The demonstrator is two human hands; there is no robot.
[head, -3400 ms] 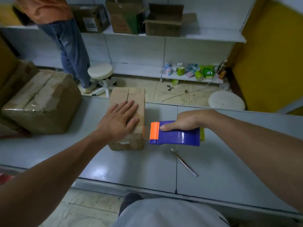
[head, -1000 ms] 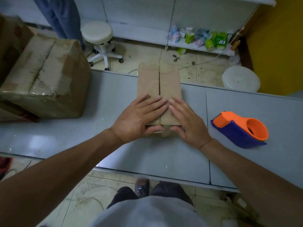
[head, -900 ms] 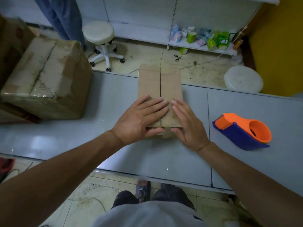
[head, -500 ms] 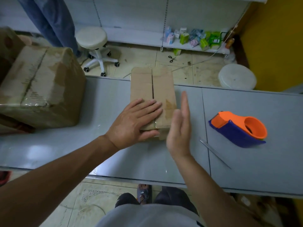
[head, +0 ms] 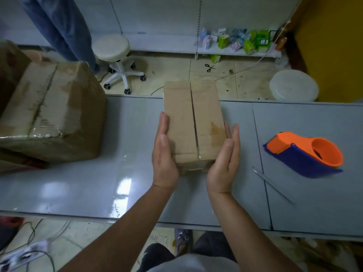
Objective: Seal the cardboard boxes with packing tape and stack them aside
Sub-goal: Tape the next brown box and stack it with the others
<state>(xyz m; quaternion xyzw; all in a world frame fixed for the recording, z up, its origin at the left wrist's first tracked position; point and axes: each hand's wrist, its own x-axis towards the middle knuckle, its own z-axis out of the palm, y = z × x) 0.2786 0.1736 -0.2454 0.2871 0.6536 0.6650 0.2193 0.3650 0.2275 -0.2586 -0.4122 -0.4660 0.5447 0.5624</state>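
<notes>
— Where is the small cardboard box (head: 193, 122) you're working on?

— On the grey table (head: 78, 183), dead centre in front of you, long axis running twelve to six. The seam between its two top flaps shows as a dark line along that axis.

— And your hands?

— Your left hand (head: 164, 152) lies against the box's nine o'clock side and your right hand (head: 224, 156) against its three o'clock side, both at the near end. On each hand the fingers are straight and together, pointing toward twelve; nothing is curled round the box and nothing is pinched. The palms face each other with the box between them.

— Where's the tape dispenser (head: 302, 152)?

— At three o'clock from the box, well apart from your right hand, lying on the table, orange over blue. A thin metal strip (head: 273, 185) lies just beside it, toward four o'clock from the box.

— Anything else near?

— A large taped carton (head: 47, 112) sits at nine o'clock on the table. Past the far edge, a white wheeled stool (head: 115, 55) stands on the floor at eleven o'clock, and scissors (head: 209, 67) lie on the tiles at twelve.
</notes>
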